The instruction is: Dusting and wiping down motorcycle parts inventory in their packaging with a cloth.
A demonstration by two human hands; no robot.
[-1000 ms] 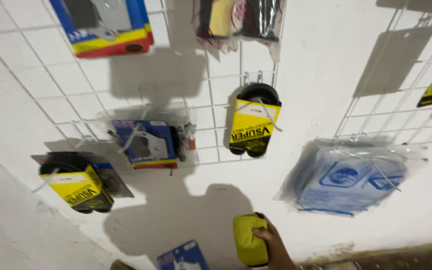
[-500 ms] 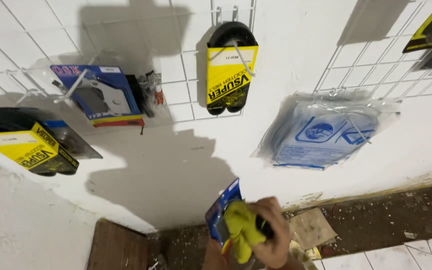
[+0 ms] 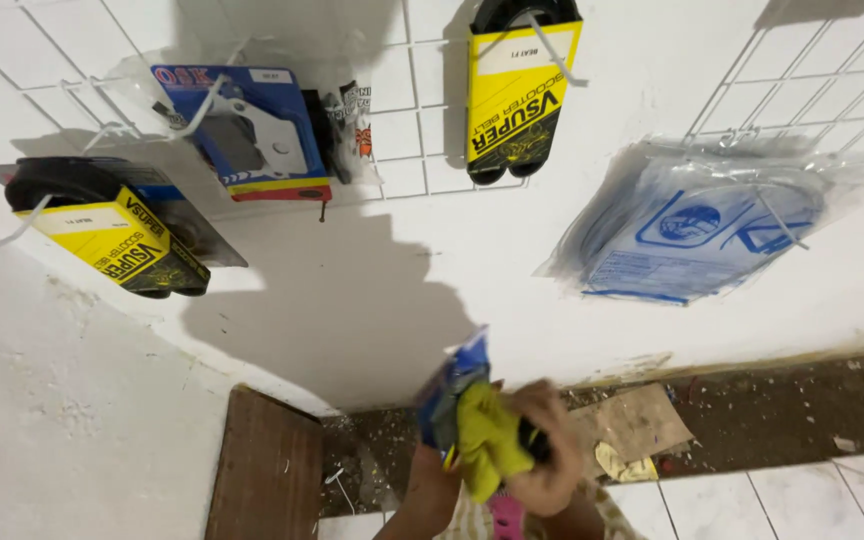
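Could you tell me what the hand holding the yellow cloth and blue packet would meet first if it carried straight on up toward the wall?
Probably bare white wall: the hand points up at the shadowed patch below the wire grid, though depth is unclear.

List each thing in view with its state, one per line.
Hand: closed around a yellow cloth and a blue packet; which hand, unclear.
Left yellow-sleeved belt: hanging tilted on the wire grid.
Upper yellow-sleeved belt: hanging upright.
Blue card pack: hung, sealed.
Clear plastic bags: hanging, slanted.
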